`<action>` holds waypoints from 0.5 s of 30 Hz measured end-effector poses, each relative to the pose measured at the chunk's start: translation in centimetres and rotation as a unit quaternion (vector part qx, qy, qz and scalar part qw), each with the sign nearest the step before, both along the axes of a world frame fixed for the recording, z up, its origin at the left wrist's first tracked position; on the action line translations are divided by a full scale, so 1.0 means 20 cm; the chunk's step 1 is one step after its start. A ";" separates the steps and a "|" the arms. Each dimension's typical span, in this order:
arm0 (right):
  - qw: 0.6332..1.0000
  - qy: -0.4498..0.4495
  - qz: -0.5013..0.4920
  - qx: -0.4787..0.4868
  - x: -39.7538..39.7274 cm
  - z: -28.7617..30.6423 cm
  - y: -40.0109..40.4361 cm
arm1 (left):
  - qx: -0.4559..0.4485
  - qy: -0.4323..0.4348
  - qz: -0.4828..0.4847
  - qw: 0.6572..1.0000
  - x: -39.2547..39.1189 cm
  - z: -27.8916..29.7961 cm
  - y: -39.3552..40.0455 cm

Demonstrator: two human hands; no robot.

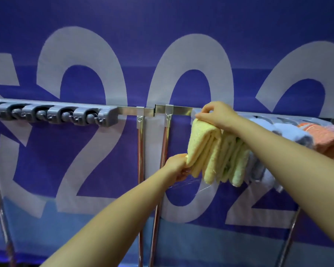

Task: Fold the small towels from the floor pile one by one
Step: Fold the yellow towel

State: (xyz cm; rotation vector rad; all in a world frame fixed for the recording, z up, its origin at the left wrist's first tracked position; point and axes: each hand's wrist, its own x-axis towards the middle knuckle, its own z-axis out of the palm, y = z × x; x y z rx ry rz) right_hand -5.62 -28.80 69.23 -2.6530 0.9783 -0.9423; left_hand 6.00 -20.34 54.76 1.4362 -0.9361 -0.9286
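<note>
Where the metal rail (181, 108) runs right behind our right arm, we cannot make out how the folded pale yellow terry towels (216, 153) are fixed to it, since our right hand (215, 115) covers their top edge. That hand is curled over the top of the nearest yellow towel at the rail, fingers pinching its upper corner. Our left hand (176, 166) grips the lower left corner of the same towel, fingers closed round the fabric, with a bit of clear plastic film (189, 184) showing just below it; we cannot tell what the film belongs to. Several yellow towels hang side by side, touching, and further right hang folded pale blue towels (262, 170) and an orange towel (328, 143), the last cut off by the frame edge. On the left, a grey plastic holder strip with round rollers (52, 113) sits on the rail, its far end cut off. Chrome upright legs (141, 151) drop from the rail. Behind everything hangs a purple banner with large white digits (85, 54), only partly visible
</note>
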 end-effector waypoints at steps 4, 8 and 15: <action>1.000 0.012 -0.003 -0.017 0.00 -0.01 0.03 | 0.017 0.000 0.033 0.999 -0.05 0.00 -0.01; 0.999 0.025 -0.004 -0.027 -0.02 -0.03 0.03 | -0.015 -0.097 0.099 0.990 -0.05 -0.02 -0.02; 0.997 -0.027 0.040 0.058 -0.11 -0.07 0.10 | -0.111 -0.131 0.109 0.979 -0.06 0.13 -0.04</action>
